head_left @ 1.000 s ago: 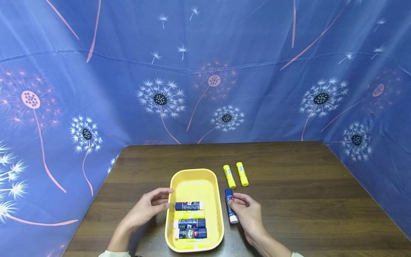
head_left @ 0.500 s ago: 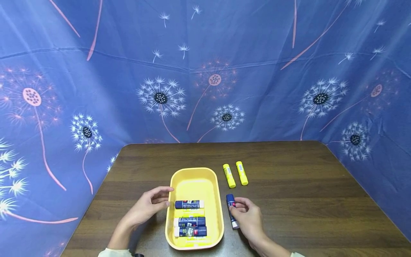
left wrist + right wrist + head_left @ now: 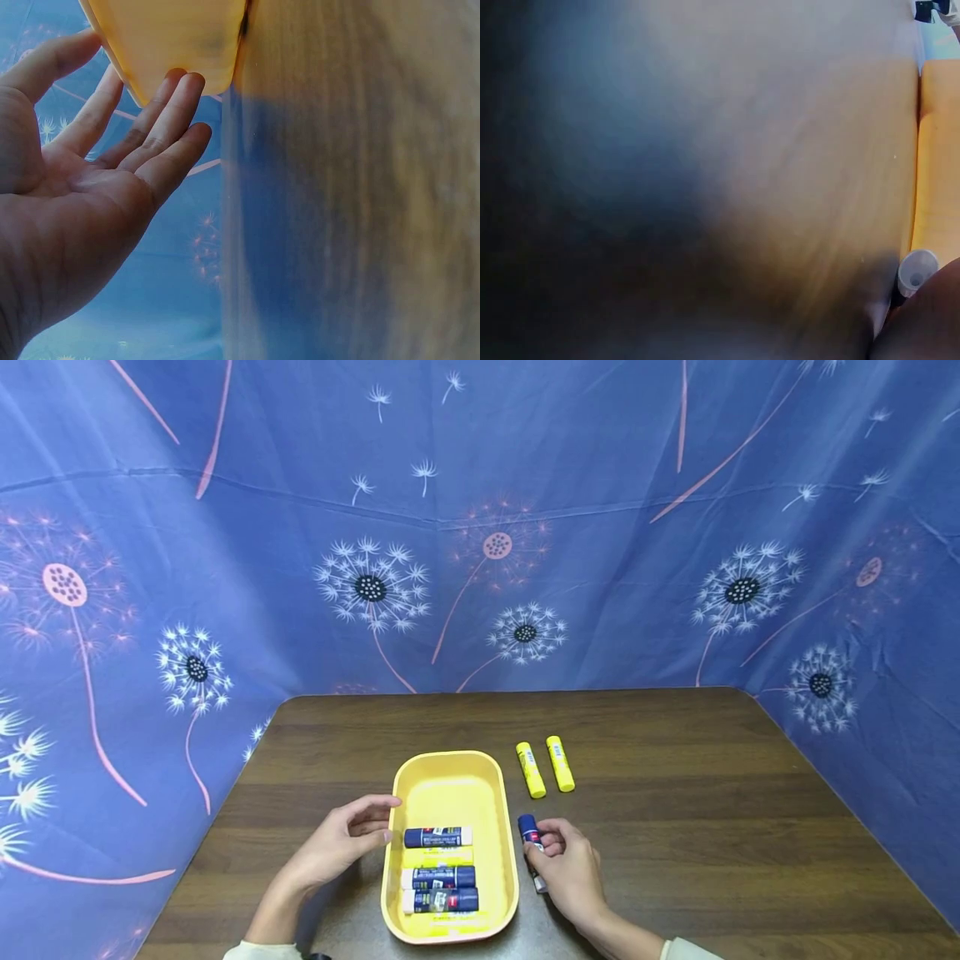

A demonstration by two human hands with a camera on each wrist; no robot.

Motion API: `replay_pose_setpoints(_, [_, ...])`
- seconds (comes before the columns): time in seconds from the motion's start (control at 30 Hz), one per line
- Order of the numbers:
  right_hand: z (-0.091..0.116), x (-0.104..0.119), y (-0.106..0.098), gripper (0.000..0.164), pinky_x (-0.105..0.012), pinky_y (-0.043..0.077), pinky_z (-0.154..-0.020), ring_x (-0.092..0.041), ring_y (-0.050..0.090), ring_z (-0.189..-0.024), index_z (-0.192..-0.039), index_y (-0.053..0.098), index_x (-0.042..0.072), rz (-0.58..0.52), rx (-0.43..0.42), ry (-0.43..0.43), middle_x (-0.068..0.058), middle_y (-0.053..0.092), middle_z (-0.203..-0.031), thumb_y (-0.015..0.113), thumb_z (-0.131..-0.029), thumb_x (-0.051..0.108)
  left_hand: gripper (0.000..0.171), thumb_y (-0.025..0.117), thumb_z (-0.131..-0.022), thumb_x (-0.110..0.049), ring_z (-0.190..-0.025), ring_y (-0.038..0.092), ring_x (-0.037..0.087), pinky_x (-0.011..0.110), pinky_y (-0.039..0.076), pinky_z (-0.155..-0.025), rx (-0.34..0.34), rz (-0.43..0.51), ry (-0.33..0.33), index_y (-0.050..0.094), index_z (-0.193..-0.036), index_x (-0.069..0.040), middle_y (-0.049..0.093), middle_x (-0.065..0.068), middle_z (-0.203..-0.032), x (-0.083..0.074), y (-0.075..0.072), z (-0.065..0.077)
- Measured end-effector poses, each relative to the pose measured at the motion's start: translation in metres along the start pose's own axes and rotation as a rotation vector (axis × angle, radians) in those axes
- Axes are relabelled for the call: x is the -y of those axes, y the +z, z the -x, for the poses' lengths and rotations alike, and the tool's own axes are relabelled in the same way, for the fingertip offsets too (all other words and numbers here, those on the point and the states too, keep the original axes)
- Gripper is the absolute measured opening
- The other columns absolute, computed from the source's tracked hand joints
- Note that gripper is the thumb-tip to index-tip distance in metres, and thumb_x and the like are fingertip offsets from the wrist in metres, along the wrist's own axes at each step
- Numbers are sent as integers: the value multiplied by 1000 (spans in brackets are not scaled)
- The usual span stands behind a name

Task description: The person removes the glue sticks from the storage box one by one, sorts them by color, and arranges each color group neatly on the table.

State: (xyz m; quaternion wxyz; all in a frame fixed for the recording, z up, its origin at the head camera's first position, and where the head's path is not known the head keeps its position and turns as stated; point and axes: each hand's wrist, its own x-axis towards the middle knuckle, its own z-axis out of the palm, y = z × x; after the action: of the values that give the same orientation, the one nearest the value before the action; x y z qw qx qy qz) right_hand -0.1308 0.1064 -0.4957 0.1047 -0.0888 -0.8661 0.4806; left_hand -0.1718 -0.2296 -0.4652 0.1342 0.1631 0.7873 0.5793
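A blue stick (image 3: 528,830) is pinched by the right grip (image 3: 570,870), right of the yellow tray (image 3: 450,795); the tray's left side is touched by the unclenched left grip (image 3: 333,845).

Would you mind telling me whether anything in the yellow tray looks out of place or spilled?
Nothing looks spilled. One small oddity: in the yellow tray, the farthest navy stick has its white end toward the right, while the other two navy sticks have theirs toward the left.

Tray (image 3: 450,797) smooth plast., tubes (image 3: 528,828) glossy plast., tbl. (image 3: 675,827) wood-grain w/ sheen, backdrop (image 3: 615,552) matt cloth.
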Motion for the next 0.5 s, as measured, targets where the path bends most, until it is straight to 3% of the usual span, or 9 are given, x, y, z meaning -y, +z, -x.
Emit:
replay_pose_setpoints(0.23, [-2, 2, -1, 29, -17, 47, -64, 0, 54, -69, -105, 72, 6, -23, 23, 22, 0, 68, -82, 84, -79, 13, 52, 70, -97, -12, -122, 66, 35, 20, 54, -94, -6, 2, 0, 51, -143, 6, 60, 33, -136, 0, 0, 1])
replay_pose_setpoints(0.5, [-21, 22, -22, 40, -22, 48, -64, -13, 58, -80, -121, 64, -3, -168, 113, 158, -8, 66, -93, 77, -87, 12, 51, 69, -97, -11, -124, 63, 42, 19, 54, -94, 7, 10, 4, 52, -142, 5, 59, 34, -136, 4, -1, -1])
